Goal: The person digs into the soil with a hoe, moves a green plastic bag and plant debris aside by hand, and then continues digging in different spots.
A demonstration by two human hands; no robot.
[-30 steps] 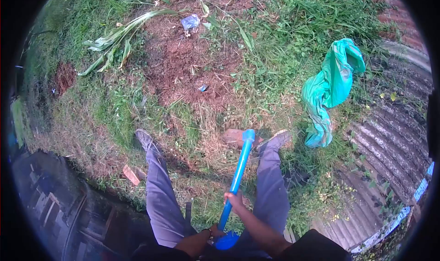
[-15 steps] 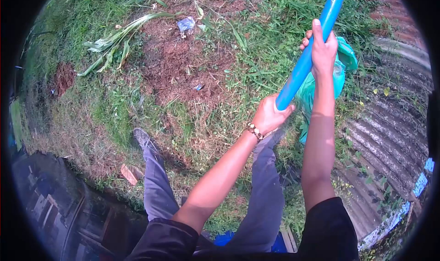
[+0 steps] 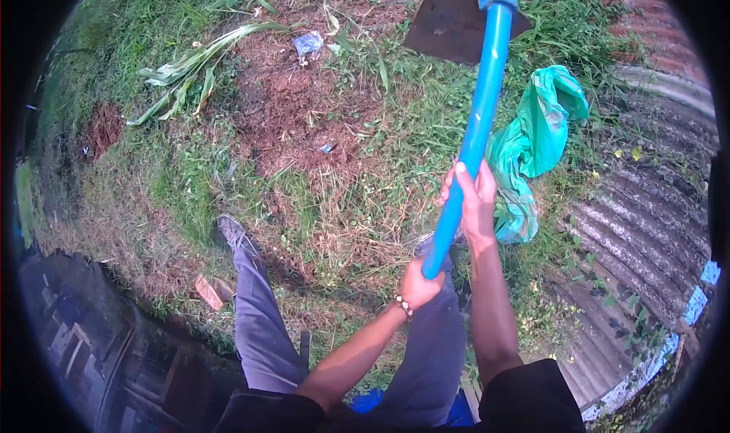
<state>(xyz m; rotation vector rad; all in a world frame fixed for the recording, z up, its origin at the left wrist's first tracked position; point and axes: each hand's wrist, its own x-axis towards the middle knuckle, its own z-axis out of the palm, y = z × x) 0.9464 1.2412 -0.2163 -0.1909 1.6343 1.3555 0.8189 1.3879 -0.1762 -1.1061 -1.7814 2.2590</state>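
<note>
A hoe [image 3: 484, 91] with a blue handle is held up in front of me, slanting from lower left to upper right. Its dark, flat metal blade [image 3: 449, 24] shows at the top, over the grass. My left hand [image 3: 420, 282], with a beaded bracelet on the wrist, is closed round the butt end of the handle. Farther up, my right hand [image 3: 473, 203] grips the same handle, thumb lying along it. Just right of the handle, a crumpled green plastic bag [image 3: 544, 121] lies on the grass.
Bare brown soil [image 3: 285, 106] lies ahead, with a bluish plastic scrap [image 3: 308, 44] on it. Cut leafy stalks [image 3: 220, 49] rest at left. Corrugated sheets [image 3: 646, 212] border the right side. A brick piece [image 3: 209, 290] sits near my left shoe [image 3: 230, 229].
Both hands have come down and toward me with the hoe, bringing its blade into view. My right hand is now nearer my left, and the green bag is less covered.
</note>
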